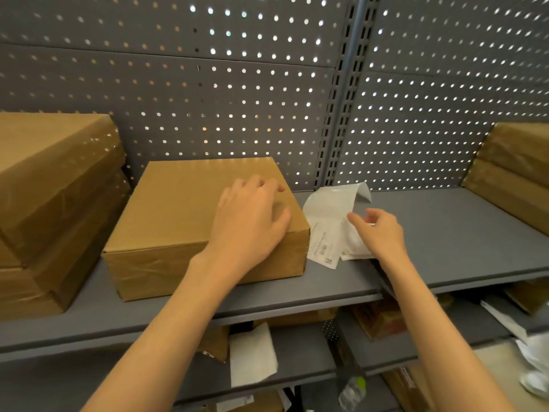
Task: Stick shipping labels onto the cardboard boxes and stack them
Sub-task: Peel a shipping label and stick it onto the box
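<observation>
A plain brown cardboard box (pixel 178 215) lies flat on the grey shelf (pixel 463 233), its top bare of any label. My left hand (pixel 252 221) rests palm down on the box's right near corner, fingers spread. Just right of the box a strip of white shipping labels (pixel 329 221) lies on the shelf, its far end curling up. My right hand (pixel 380 233) hovers over the strip's right edge, fingers loosely curled and touching the paper; a firm grip does not show.
A stack of taped cardboard boxes (pixel 50 203) stands at the left, another stack (pixel 517 179) at the far right. Perforated grey back panel (pixel 237 93) behind. Lower shelves hold cartons, white paper (pixel 252 358) and a plastic bottle (pixel 353 391).
</observation>
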Demonstrator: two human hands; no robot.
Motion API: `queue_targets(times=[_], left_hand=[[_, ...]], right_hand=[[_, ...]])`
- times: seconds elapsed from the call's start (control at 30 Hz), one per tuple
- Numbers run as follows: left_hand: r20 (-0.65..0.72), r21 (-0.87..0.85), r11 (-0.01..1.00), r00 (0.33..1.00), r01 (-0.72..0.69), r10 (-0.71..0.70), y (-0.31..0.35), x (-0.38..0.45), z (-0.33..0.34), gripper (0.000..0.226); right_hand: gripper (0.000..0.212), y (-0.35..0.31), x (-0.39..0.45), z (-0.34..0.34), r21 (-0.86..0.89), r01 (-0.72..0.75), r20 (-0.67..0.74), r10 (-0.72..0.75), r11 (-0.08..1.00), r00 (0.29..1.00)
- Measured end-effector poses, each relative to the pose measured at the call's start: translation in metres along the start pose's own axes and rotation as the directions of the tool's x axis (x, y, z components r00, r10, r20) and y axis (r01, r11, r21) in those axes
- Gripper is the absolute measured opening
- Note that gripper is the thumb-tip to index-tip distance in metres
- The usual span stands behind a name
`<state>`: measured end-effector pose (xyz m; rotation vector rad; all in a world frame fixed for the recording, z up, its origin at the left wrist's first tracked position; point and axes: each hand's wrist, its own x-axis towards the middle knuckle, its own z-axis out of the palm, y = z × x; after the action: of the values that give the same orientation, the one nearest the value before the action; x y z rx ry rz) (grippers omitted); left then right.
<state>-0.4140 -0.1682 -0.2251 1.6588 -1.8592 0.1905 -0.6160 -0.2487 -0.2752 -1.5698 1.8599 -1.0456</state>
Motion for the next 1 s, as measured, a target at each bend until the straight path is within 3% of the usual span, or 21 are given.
queue_targets(times=[0.23, 0.7, 0.87, 1.0], left_hand=[[0.05, 0.133, 0.98, 0.989, -0.147, 0.141, 0.045, 0.02, 0.03, 0.031], [0.145, 0.178, 0.98, 0.987, -0.089, 0.064, 0.063, 0.05, 0.074, 0.026], [0.107, 0.163, 0.985, 0.994, -0.05, 0.032, 0.065, 0.059, 0.072, 0.029], [0.098, 0.165, 0.986, 0.995, 0.005, -0.021, 0.059, 0.065, 0.07, 0.031]], right_hand=[[0.026, 0.004, 0.022, 0.0, 0.09, 0.06, 0.111, -0.07, 0.994, 0.991], [0.017, 0.016, 0.052, -0.006, 0.323, 0.057, 0.257, -0.145, 0.945, 0.955], [0.016, 0.008, 0.051, -0.014, 0.461, 0.097, 0.271, -0.244, 0.882, 0.931], [0.013, 0.001, 0.053, -0.02, 0.617, 0.014, 0.291, -0.245, 0.787, 0.925]])
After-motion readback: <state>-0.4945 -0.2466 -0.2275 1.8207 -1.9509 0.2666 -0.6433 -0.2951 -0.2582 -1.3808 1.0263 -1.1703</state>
